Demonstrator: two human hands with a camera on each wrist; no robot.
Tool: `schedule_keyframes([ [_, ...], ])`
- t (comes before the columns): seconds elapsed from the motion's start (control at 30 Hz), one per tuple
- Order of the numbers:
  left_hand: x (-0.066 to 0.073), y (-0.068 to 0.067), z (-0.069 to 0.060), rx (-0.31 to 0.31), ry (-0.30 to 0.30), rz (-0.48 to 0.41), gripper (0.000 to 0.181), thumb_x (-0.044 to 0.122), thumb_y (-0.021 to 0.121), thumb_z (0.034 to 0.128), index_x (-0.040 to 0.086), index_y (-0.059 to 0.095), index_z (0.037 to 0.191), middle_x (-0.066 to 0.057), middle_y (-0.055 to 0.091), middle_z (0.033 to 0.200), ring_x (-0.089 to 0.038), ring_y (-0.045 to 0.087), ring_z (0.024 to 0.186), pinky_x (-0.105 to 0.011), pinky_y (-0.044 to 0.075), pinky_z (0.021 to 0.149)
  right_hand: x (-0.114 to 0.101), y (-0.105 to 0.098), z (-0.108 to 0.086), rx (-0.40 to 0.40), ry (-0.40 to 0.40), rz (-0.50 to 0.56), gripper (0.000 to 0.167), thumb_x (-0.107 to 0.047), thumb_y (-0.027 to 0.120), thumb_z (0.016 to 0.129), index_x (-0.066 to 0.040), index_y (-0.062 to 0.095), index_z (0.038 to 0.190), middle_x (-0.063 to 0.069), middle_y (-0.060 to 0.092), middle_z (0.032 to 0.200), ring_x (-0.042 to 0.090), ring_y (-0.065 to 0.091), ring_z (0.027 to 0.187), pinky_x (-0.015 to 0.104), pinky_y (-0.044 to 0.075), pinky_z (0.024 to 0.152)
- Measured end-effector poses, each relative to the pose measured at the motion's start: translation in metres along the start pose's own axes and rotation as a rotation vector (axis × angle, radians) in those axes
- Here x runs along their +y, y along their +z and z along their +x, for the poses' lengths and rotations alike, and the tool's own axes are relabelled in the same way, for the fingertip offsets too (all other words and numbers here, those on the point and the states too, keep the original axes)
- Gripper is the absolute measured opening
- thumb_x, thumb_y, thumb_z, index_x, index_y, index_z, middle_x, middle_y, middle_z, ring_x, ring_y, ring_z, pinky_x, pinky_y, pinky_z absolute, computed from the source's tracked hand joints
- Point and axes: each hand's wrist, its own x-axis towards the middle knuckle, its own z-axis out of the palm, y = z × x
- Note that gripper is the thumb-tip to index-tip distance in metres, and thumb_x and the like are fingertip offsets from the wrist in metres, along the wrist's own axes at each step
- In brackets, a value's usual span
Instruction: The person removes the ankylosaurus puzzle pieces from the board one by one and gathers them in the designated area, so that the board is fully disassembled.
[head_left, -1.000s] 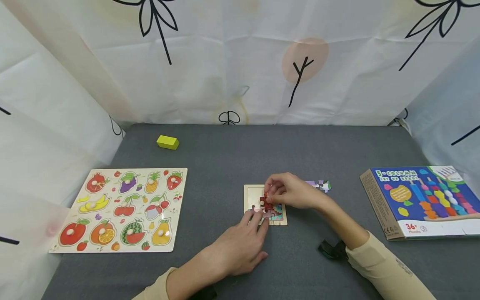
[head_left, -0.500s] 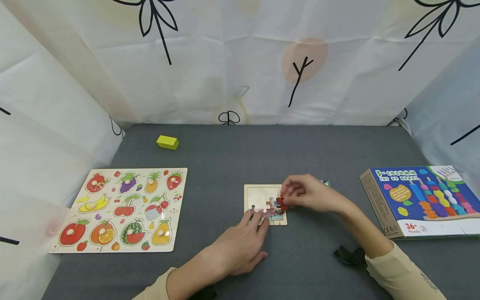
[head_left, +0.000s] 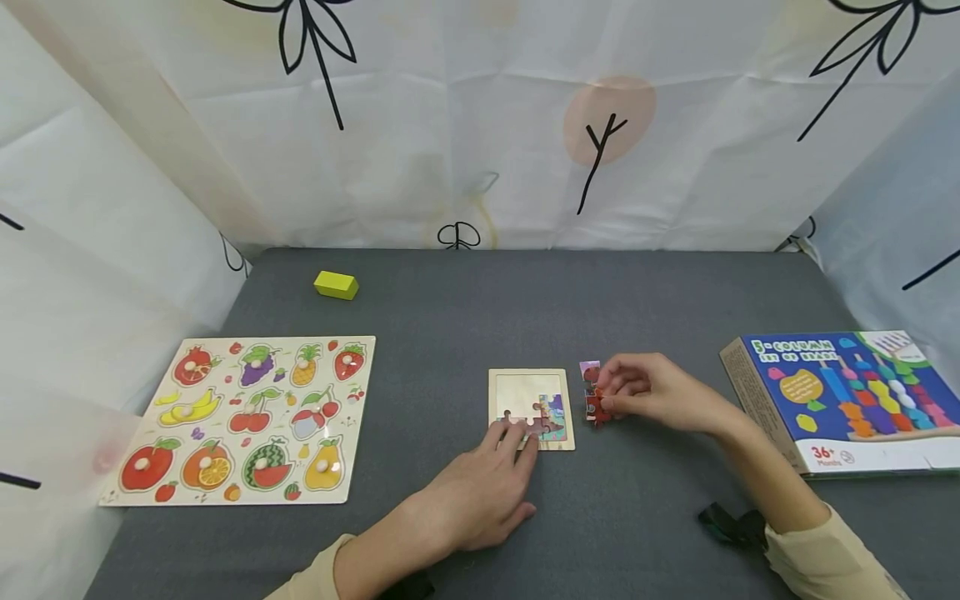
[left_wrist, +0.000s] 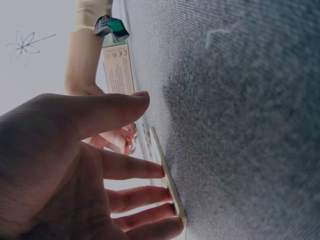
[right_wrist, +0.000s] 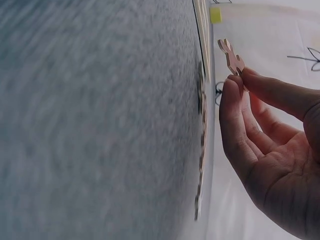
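Observation:
Beside the small wooden puzzle tray (head_left: 517,385), on its right, my right hand (head_left: 660,392) pinches a red jigsaw piece (head_left: 596,410) between thumb and fingertips. The right wrist view shows that jigsaw piece (right_wrist: 233,61) raised off the table, its edge turned to the camera. My left hand (head_left: 480,492) rests its extended fingers on the tray's near edge. Several joined pieces (head_left: 553,412) lie in the tray's lower and right part, partly covered by those fingers. More loose pieces (head_left: 589,372) lie on the table near my right hand, partly hidden by it.
A fruit peg board (head_left: 240,425) lies at left. Behind it is a yellow-green block (head_left: 336,285). A blue game box (head_left: 847,408) stands at right, near my right forearm. White patterned cloth (head_left: 510,125) closes off the back of the grey table (head_left: 435,308).
My right hand has moved right with the red jigsaw piece, from above the tray to the table beside it. My left hand has stayed in place on the tray.

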Motion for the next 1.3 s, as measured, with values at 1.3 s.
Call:
schedule_keyframes([
  [1.3, 0.000, 0.000, 0.000, 0.003, 0.006, -0.001, 0.076, 0.055, 0.064, 0.1056, 0.010, 0.046, 0.164, -0.009, 0.042, 0.168, -0.030, 0.039, 0.158, -0.031, 0.063, 0.101, 0.013, -0.025, -0.013, 0.103, 0.136, -0.183, 0.017, -0.004, 0.071, 0.103, 0.004, 0.073, 0.118, 0.014, 0.075, 0.105, 0.002, 0.073, 0.084, 0.026, 0.062, 0.072],
])
